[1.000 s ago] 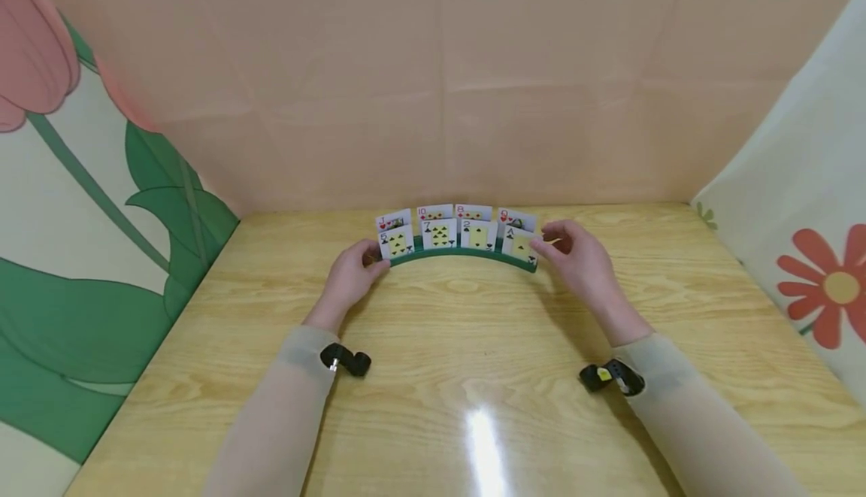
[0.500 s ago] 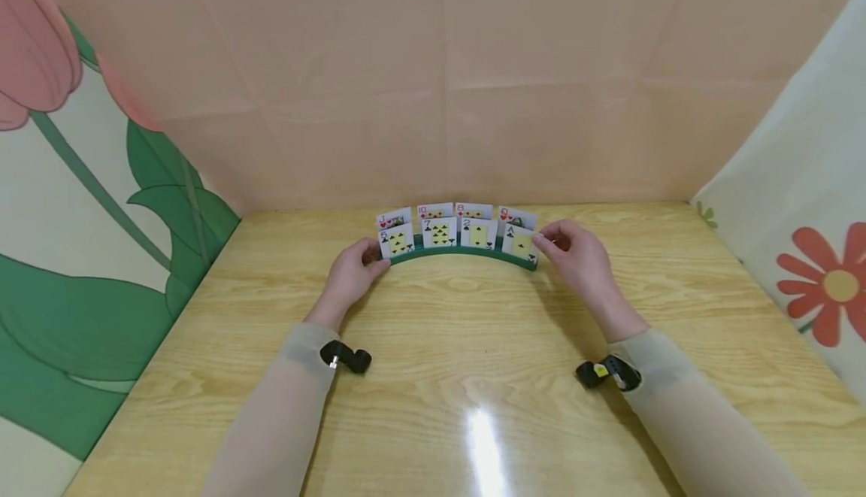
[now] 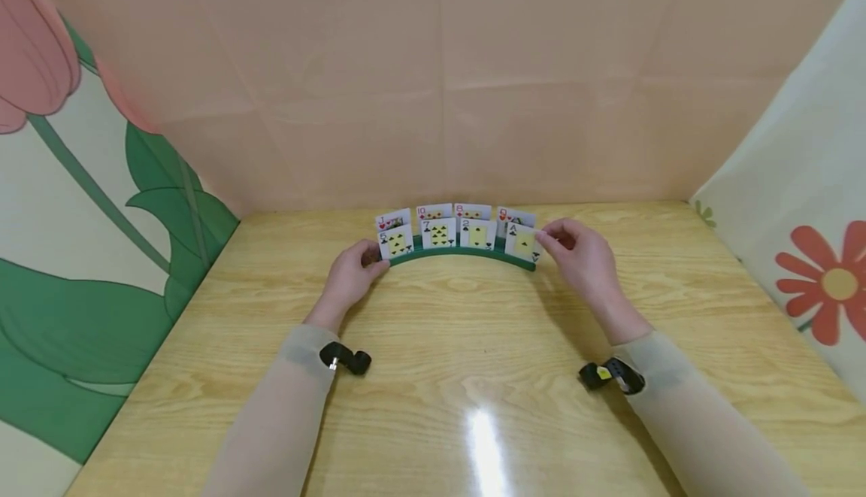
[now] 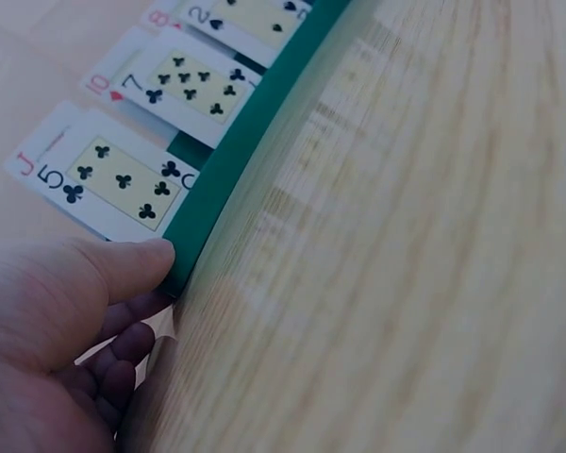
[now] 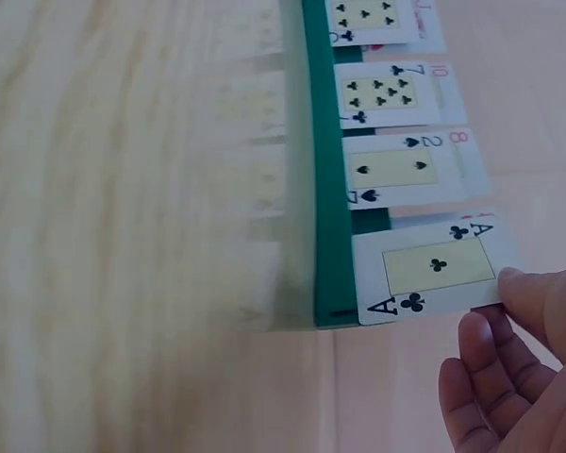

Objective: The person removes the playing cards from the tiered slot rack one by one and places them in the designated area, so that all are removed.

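A curved green card holder stands on the table with two rows of playing cards. My left hand grips its left end, thumb in front, beside the five of clubs. At the other end, my right hand pinches the ace of clubs by an upper corner. The ace's lower index shows fully in the right wrist view, so it sits higher than its neighbours. The seven of clubs and two of spades stand between. Behind are the red jack, ten, eight and queen, partly covered.
The wooden table spreads in front of the holder. A pink cloth backdrop rises close behind it. Flower-printed sheets border the left and right sides.
The ace of clubs has shifted slightly right and up with my right hand, its lower edge now higher against the holder. My left hand keeps its place.
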Demonstrator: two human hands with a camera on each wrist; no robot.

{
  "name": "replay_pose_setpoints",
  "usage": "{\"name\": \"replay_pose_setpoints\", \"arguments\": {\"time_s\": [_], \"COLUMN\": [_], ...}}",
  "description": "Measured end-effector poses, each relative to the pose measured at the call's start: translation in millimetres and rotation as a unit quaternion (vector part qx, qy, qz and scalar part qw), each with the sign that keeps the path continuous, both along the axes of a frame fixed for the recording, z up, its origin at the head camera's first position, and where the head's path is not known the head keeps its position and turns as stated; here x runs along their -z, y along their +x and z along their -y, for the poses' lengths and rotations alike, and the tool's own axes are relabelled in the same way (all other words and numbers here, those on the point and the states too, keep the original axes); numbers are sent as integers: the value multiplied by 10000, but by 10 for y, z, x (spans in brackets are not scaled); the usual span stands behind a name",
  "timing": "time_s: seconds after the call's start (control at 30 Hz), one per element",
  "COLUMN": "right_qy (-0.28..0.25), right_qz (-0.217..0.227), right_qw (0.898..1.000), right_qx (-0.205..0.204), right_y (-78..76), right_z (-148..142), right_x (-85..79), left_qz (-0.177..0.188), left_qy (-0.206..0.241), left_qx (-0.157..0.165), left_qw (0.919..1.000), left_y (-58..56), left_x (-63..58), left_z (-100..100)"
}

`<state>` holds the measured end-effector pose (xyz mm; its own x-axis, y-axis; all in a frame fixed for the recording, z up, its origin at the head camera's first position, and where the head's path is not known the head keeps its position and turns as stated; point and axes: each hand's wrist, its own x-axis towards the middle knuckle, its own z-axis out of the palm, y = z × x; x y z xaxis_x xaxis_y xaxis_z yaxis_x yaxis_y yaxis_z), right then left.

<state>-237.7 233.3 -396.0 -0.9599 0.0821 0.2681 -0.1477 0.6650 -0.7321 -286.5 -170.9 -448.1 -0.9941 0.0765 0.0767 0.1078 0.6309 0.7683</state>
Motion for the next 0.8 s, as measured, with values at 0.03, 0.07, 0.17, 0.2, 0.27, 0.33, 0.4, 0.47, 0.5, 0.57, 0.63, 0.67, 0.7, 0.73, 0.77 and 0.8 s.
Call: {"name": "replay_pose_setpoints", "arguments": {"time_s": [0.03,0.07,0.17,0.2,0.27,0.33,0.4,0.47,0.5,0.57,0.63,0.67,0.7,0.73,0.77,0.8], "right_qy": [-15,-43,-95,-99,-113,-144,-201,-301,-336,-431,-506,-541,-564,-602,-613,-610], "right_qz": [-7,-10,-32,-50,-78,-115,-146,-151,-145,-82,41,117,223,313,395,448], "right_qw": [10000,10000,9999,9999,9999,9996,9992,9984,9980,9968,9949,9936,9922,9906,9891,9877], "right_qx": [7,8,-9,-31,-103,-222,-327,-452,-516,-669,-873,-984,-1088,-1191,-1282,-1369], "right_y": [14,28,73,87,115,134,152,169,178,189,191,186,180,172,162,153], "right_z": [-8,-15,-31,-30,-10,22,66,112,137,193,257,293,327,366,403,441], "right_x": [-22,-44,-119,-142,-189,-222,-252,-276,-287,-304,-309,-306,-301,-296,-288,-281], "left_qz": [0,-2,-6,-12,-19,-21,-17,-9,-8,-19,-42,-52,-56,-63,-69,-69], "left_qy": [6,11,49,54,58,36,8,-24,-41,-53,-58,-66,-75,-78,-83,-87], "left_qx": [-3,-5,-3,-8,-18,-32,-31,-18,-16,-18,-32,-46,-61,-73,-81,-84], "left_qw": [10000,10000,10000,10000,10000,10000,10000,10000,10000,10000,10000,10000,9999,9999,9999,9999], "left_y": [4,8,14,15,17,15,16,15,14,12,9,8,9,10,10,11], "left_x": [-5,-10,-20,-20,-18,-10,-5,-3,-4,-13,-24,-27,-28,-28,-24,-20], "left_z": [-3,-6,-14,-14,-13,-6,-2,-5,-9,-21,-34,-37,-38,-36,-32,-27]}}
